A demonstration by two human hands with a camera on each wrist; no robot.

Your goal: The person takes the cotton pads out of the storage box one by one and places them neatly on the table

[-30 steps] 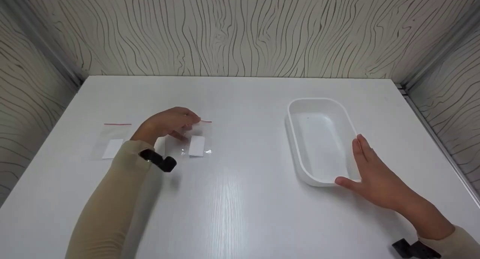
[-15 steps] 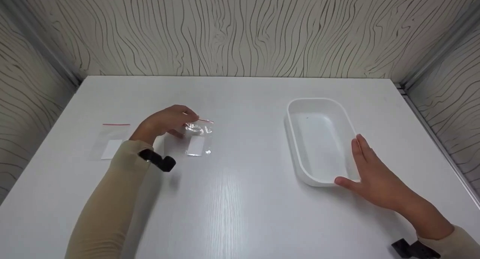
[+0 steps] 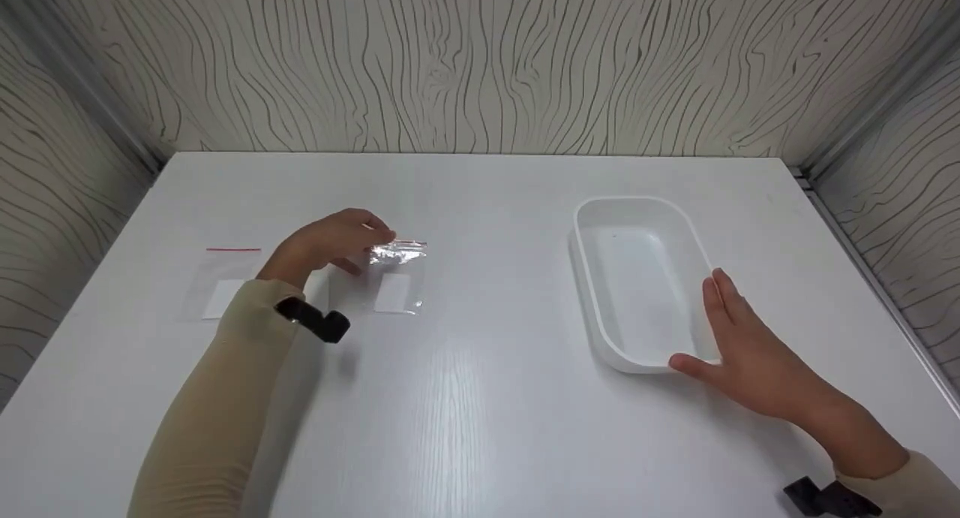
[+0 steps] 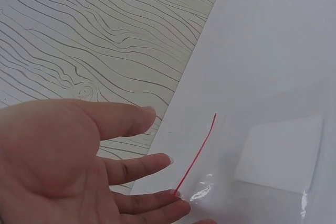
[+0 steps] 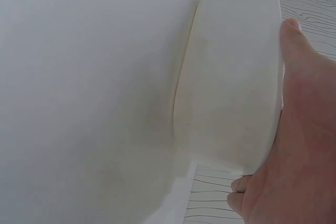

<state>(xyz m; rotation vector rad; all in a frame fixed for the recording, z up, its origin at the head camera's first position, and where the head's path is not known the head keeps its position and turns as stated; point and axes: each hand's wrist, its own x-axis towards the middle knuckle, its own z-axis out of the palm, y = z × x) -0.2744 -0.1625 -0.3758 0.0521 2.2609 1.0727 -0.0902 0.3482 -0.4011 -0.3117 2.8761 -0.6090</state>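
My left hand (image 3: pixel 334 238) is at a clear zip bag (image 3: pixel 395 278) with a red strip along its top edge and a white rectangle showing inside. In the left wrist view, the fingertips of the left hand (image 4: pixel 100 166) touch the red strip's end, while the thumb stays apart from the bag. On the right stands a white rounded rectangular tray (image 3: pixel 636 300) with nothing seen in it. My right hand (image 3: pixel 757 356) rests against its near right corner, fingers straight along the side and thumb at the near rim.
A second clear zip bag (image 3: pixel 225 278) with a red strip and a white rectangle lies further left, partly behind the left sleeve (image 3: pixel 217 398). The table (image 3: pixel 480 398) is white, and a wood-patterned wall (image 3: pixel 480 67) stands behind it.
The top of the bag by my left hand has shifted and creased, with glints now along its red edge. The left fingers have drawn slightly left. The right hand and tray have not moved.
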